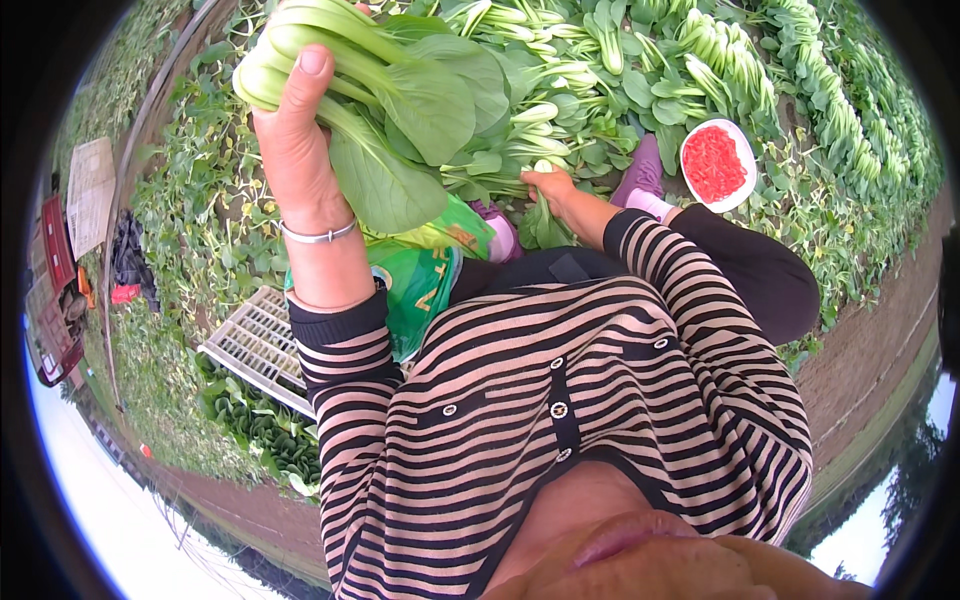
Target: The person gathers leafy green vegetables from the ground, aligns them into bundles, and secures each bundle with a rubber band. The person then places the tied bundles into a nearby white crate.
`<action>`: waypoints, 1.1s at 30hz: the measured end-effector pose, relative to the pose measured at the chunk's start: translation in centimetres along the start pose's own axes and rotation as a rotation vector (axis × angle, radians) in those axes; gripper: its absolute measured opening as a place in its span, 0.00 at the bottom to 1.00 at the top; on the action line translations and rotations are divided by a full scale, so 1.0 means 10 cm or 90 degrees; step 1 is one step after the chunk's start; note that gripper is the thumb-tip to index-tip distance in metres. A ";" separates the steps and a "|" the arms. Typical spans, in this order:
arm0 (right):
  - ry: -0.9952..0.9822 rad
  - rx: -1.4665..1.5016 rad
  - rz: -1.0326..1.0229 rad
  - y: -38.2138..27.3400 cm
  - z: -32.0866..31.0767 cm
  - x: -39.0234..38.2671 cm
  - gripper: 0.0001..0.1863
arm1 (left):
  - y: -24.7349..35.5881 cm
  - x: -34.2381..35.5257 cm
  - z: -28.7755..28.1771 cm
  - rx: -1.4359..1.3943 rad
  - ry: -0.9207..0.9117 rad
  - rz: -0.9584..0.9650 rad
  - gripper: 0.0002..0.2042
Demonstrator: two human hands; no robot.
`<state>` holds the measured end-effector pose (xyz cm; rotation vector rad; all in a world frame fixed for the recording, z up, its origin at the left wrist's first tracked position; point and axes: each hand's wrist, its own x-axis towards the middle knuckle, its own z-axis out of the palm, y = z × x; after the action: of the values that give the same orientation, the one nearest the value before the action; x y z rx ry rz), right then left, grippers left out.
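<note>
Hands work apart: our left hand (300, 150) clamps a bunch of bok choy (380, 90) raised at left; farther right, our right hand (552, 187) closes on another bok choy plant (540, 225) among cut greens (640, 70).

- The left hand (296, 140) showed its thumb only; the other fingers were hidden behind the bunch of bok choy (390, 100).
- The top of that bunch was cut off by the upper picture edge.
- The right hand (550, 187) had its fingertips concealed among the leaves on the ground.
- The contents of the white bowl (735, 195) appeared as a red mass, too small to identify.
- The green bag (425, 285) was partly covered by the striped sleeve (345, 380).
</note>
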<state>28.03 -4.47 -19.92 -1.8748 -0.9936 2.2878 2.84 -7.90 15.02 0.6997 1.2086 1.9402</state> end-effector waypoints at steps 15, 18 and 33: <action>0.058 0.068 -0.508 -1.85 -0.50 -1.51 0.15 | -0.40 -0.43 0.37 0.191 -0.242 -0.140 0.37; 0.019 0.100 -0.526 -1.95 -0.41 -1.90 0.15 | -0.71 -0.54 0.48 0.401 -0.383 -0.076 0.40; -0.408 -0.027 -0.674 -1.95 -0.51 -2.80 0.31 | -0.43 -1.39 0.72 -0.153 -0.246 -0.234 0.42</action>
<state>33.14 2.27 13.52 -0.3010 -1.5542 2.0699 17.66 -14.20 13.18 0.6373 0.7854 1.5248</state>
